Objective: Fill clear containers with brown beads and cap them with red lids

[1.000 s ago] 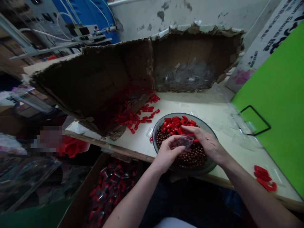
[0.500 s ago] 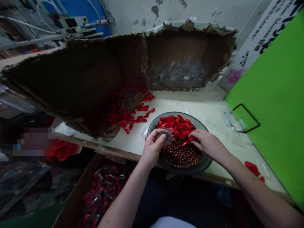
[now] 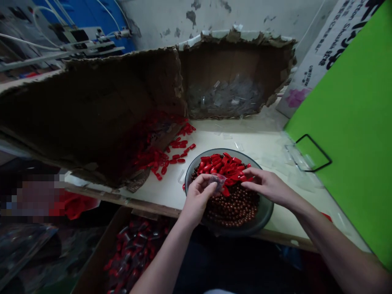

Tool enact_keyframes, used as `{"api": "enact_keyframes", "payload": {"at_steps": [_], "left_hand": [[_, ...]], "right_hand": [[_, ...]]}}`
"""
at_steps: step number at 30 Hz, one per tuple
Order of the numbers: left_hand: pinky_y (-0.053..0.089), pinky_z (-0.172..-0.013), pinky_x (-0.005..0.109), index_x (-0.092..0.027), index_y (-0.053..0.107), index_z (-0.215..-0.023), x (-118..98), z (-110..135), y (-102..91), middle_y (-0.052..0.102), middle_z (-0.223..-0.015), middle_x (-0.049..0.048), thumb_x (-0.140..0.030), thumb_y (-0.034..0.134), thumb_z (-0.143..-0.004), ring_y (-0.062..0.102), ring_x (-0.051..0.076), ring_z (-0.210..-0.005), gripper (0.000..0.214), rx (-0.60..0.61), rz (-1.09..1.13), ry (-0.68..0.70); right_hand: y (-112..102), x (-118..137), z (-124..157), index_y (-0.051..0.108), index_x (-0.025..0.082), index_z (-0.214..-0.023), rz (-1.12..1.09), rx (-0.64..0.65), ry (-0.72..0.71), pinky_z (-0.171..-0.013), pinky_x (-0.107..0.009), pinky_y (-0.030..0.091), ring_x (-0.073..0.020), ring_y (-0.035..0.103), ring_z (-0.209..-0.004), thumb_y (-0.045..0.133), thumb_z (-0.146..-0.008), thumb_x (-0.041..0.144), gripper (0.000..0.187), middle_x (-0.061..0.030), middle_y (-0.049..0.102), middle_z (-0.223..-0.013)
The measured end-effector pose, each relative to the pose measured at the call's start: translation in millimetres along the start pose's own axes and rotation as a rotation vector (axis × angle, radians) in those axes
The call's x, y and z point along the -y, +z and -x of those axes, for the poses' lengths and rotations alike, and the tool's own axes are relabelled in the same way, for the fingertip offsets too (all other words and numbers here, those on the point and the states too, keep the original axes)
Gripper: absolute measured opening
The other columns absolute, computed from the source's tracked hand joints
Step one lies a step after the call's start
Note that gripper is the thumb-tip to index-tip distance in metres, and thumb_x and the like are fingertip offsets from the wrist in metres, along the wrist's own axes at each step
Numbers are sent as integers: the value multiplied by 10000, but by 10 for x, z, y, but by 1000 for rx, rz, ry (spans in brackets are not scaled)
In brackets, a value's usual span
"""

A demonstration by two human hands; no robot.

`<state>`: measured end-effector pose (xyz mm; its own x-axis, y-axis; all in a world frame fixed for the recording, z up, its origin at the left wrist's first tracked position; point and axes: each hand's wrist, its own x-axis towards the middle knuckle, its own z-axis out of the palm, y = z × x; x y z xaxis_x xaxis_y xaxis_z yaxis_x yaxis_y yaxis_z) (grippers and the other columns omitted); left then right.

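A round grey bowl (image 3: 262, 216) sits at the table's near edge, holding red capsule-shaped pieces (image 3: 221, 161) at the back and small brown beads (image 3: 234, 208) in front. My left hand (image 3: 197, 198) is closed on a small clear plastic case (image 3: 218, 180) above the bowl's left side. My right hand (image 3: 267, 185) reaches into the red pieces with its fingers pinched on a red piece (image 3: 246, 179).
A torn cardboard box (image 3: 107, 106) lies open on the left with red pieces (image 3: 159, 157) spilling out. Another torn box (image 3: 232, 77) at the back holds clear cases. A green board (image 3: 352, 134) stands on the right. A box of filled cases (image 3: 131, 253) sits below the table.
My left hand has shifted slightly with the clear case, staying over the bowl. My right hand has moved from the case to the red pieces. The camera has drifted a little.
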<state>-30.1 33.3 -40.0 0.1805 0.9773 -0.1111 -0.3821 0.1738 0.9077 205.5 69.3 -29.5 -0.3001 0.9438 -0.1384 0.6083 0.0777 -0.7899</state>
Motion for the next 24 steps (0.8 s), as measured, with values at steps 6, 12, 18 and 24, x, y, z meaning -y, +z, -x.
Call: {"api": "enact_keyframes", "payload": {"at_steps": [6, 12, 18, 24], "left_hand": [[514, -809, 286, -148, 633, -988, -34, -25, 117, 678, -994, 78, -311, 639, -827, 628, 162, -876, 229, 40, -106, -24], [493, -755, 239, -164, 655, -998, -17, -42, 199, 670, -932, 49, -302, 624, -834, 605, 135, -797, 217, 91, -211, -60], [481, -664, 218, -171, 687, -1006, -3, -34, 212, 685, -870, 40, -319, 631, -822, 600, 133, -717, 243, 68, -253, -78], [486, -763, 257, -188, 691, -1037, 21, -10, 202, 702, -974, 57, -331, 600, -842, 625, 182, -846, 258, 40, -358, -17]], "right_hand": [[39, 128, 96, 627, 212, -1068, -617, 53, 126, -769, -297, 513, -151, 646, -810, 736, -745, 363, 373, -31, 681, -1026], [71, 272, 101, 664, 214, -1025, -693, 60, 115, -753, -292, 531, -156, 660, -826, 743, -744, 359, 326, -45, 695, -1071], [108, 326, 69, 679, 200, -1007, -560, 103, 87, -805, -358, 533, -216, 678, -866, 751, -720, 392, 352, -51, 728, -947], [121, 335, 69, 678, 197, -944, -426, 92, 49, -707, -313, 517, -196, 651, -795, 721, -745, 400, 288, -41, 702, -887]]}}
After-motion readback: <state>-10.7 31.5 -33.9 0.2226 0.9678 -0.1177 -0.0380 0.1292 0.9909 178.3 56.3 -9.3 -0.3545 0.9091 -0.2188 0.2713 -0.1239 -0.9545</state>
